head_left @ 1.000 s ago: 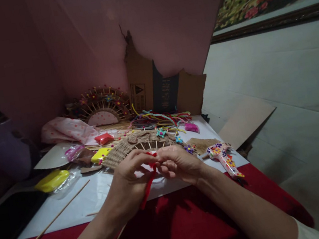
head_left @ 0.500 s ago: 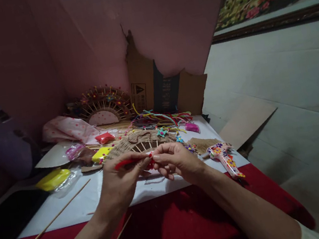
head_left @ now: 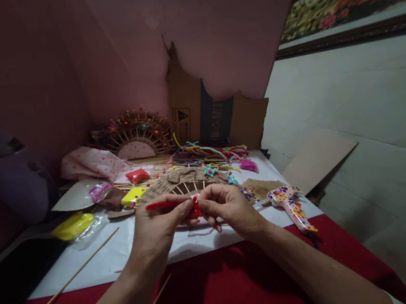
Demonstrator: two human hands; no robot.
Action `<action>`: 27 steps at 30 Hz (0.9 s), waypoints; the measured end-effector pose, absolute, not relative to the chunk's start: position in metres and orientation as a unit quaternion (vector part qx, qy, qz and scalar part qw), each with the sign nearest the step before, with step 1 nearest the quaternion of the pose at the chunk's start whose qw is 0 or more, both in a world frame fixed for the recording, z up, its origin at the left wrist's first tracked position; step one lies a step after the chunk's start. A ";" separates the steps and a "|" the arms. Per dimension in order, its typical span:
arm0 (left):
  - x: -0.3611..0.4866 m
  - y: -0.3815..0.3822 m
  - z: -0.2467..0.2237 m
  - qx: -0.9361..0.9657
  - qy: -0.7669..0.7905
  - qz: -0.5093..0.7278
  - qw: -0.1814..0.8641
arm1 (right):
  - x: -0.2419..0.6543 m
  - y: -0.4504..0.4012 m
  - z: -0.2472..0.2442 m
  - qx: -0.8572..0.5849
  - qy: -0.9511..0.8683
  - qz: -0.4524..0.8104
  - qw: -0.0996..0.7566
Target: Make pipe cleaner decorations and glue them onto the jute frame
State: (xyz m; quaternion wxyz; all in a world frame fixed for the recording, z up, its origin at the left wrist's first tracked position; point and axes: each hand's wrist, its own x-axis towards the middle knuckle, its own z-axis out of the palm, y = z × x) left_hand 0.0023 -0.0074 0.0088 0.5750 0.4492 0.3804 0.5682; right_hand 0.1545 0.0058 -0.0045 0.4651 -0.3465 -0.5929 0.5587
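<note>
Between my fingertips is a red pipe cleaner (head_left: 196, 207), bent into small loops at the middle. My left hand (head_left: 164, 223) pinches it by thumb and forefinger, and its straight tail lies back across that hand. My right hand (head_left: 230, 209) is closed on the looped part from the other side. Just behind the hands lies a fan-shaped piece (head_left: 158, 186) wrapped in brown twine, with thin sticks along its inner arc. Pipe-cleaner flowers, one teal (head_left: 210, 170) and one purple (head_left: 247, 193), sit along its edge. My hands hide its lower middle.
A flower-patterned glue gun (head_left: 290, 205) lies at right. Loose pipe cleaners (head_left: 210, 150) are heaped behind, before torn cardboard (head_left: 185, 92). A finished-looking fan (head_left: 136, 150) leans at the back. Yellow clay packs (head_left: 73, 226) and a wooden stick (head_left: 78, 271) lie left.
The red pipe cleaner's loops show more plainly between my fingertips now. Both hands keep their pinch, with fingers slightly shifted. The whole view has moved a little, so things appear further right.
</note>
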 end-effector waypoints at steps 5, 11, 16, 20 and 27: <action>0.005 -0.009 0.009 0.441 0.378 0.575 0.576 | 0.151 0.005 -0.012 -0.360 -0.621 0.501 0.484; 0.006 -0.009 0.007 0.458 0.398 0.568 0.557 | 0.151 -0.001 -0.011 -0.416 -0.679 0.368 0.480; 0.006 -0.008 0.006 0.457 0.410 0.554 0.562 | 0.150 -0.004 -0.009 -0.431 -0.698 0.281 0.498; 0.003 -0.006 0.005 0.476 0.400 0.548 0.559 | 0.152 -0.002 -0.011 -0.419 -0.688 0.305 0.508; 0.000 -0.004 0.002 0.464 0.377 0.587 0.546 | 0.149 -0.008 -0.010 -0.428 -0.700 0.209 0.532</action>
